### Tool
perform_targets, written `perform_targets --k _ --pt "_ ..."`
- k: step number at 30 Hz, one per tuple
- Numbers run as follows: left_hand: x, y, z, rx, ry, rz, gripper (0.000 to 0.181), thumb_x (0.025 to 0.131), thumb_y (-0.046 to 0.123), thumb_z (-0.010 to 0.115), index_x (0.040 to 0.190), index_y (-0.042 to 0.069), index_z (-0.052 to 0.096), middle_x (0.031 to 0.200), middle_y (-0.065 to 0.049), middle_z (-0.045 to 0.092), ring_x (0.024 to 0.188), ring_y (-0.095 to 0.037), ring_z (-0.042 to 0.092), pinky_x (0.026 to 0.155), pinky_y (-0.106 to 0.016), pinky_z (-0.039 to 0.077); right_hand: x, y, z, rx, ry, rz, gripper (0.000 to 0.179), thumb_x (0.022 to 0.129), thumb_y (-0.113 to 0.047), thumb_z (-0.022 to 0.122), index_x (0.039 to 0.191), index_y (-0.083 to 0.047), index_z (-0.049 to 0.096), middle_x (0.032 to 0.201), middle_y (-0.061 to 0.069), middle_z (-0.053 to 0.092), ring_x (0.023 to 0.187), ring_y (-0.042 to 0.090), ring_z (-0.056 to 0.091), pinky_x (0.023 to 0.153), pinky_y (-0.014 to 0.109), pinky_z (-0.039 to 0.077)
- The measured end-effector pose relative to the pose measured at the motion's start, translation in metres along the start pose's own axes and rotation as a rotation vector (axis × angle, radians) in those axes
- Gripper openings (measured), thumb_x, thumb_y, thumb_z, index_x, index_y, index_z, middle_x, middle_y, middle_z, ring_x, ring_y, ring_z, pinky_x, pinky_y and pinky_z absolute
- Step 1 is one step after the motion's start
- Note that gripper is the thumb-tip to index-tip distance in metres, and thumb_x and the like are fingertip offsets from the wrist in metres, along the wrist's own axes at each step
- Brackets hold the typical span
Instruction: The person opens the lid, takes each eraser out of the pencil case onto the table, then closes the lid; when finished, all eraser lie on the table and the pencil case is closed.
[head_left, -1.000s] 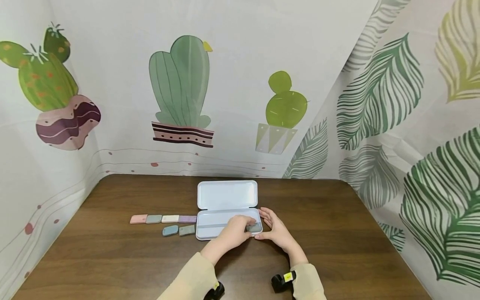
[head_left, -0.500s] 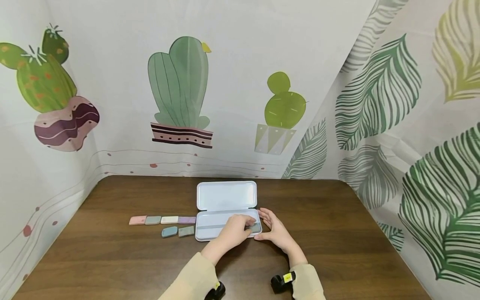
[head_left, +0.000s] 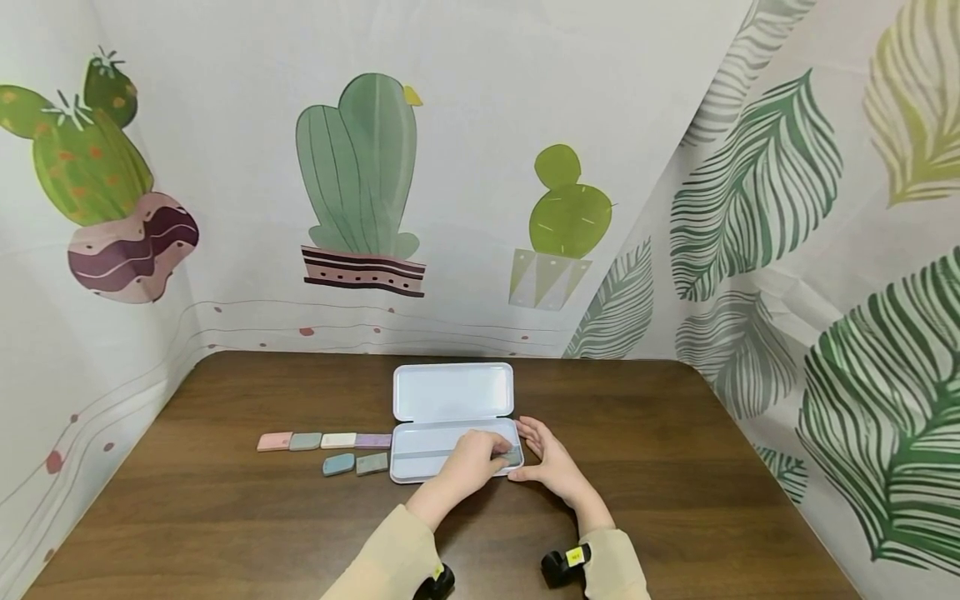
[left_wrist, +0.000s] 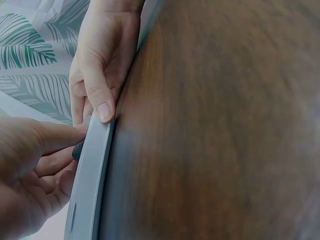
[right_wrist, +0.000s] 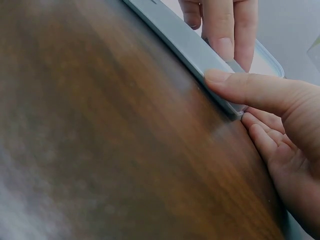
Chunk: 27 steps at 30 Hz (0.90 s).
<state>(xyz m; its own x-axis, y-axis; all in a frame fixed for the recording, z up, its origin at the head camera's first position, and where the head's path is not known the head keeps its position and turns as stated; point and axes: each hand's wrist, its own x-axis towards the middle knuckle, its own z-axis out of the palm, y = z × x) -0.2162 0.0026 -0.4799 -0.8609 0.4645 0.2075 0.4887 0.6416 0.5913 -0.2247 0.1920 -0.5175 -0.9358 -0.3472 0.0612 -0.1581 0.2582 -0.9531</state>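
A pale blue pencil case (head_left: 453, 393) lies on the table with its lid folded back. My left hand (head_left: 468, 458) reaches into the right end of its tray and pinches a dark grey block (left_wrist: 78, 150), which looks like an eraser. The fingers partly cover that block. My right hand (head_left: 553, 465) holds the case's right end. Its thumb (right_wrist: 250, 90) presses the front wall while the other fingers lie round the end. Left of the case is a row of eraser-like blocks: pink (head_left: 274, 442), grey-green (head_left: 305, 442), white (head_left: 339, 440) and purple (head_left: 373, 440).
A blue block (head_left: 339, 464) and a grey-green block (head_left: 372, 463) lie in front of the row, left of the case. The brown wooden table (head_left: 675, 500) meets a printed cloth (head_left: 465, 208) at its back edge.
My left fingers have shifted slightly over the dark grey block in the tray, covering more of it. The right hand keeps its place on the case's end.
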Motion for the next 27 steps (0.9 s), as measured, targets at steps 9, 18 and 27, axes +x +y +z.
perform_targets --k 9,18,27 --pt "0.001 -0.0008 0.0006 0.047 -0.013 0.002 0.014 0.085 0.009 0.073 0.098 0.004 0.076 0.095 -0.004 0.076 0.093 -0.017 0.071 0.082 -0.028 0.055 0.0002 0.0012 -0.0002 -0.003 -0.002 -0.001 0.091 0.076 -0.001 0.081 0.147 0.008 0.026 0.152 0.027 0.036 0.142 0.039 0.033 0.117 0.047 0.025" --pt "0.0013 -0.0018 0.0011 0.027 -0.011 -0.003 0.012 0.085 0.009 0.073 0.096 0.005 0.076 0.093 -0.004 0.076 0.091 -0.017 0.071 0.08 -0.028 0.055 0.001 0.0018 0.0 -0.006 0.0 -0.005 0.09 0.076 -0.002 0.081 0.147 0.008 0.026 0.151 0.027 0.036 0.142 0.039 0.033 0.116 0.047 0.025" --pt "-0.0005 -0.0025 0.0003 -0.024 0.006 -0.022 0.013 0.088 0.011 0.07 0.099 0.005 0.075 0.095 -0.004 0.076 0.094 -0.019 0.07 0.083 -0.031 0.054 0.0013 0.0013 0.0001 -0.009 0.007 0.008 0.091 0.075 -0.001 0.081 0.147 0.008 0.026 0.151 0.026 0.038 0.142 0.038 0.033 0.117 0.047 0.025"
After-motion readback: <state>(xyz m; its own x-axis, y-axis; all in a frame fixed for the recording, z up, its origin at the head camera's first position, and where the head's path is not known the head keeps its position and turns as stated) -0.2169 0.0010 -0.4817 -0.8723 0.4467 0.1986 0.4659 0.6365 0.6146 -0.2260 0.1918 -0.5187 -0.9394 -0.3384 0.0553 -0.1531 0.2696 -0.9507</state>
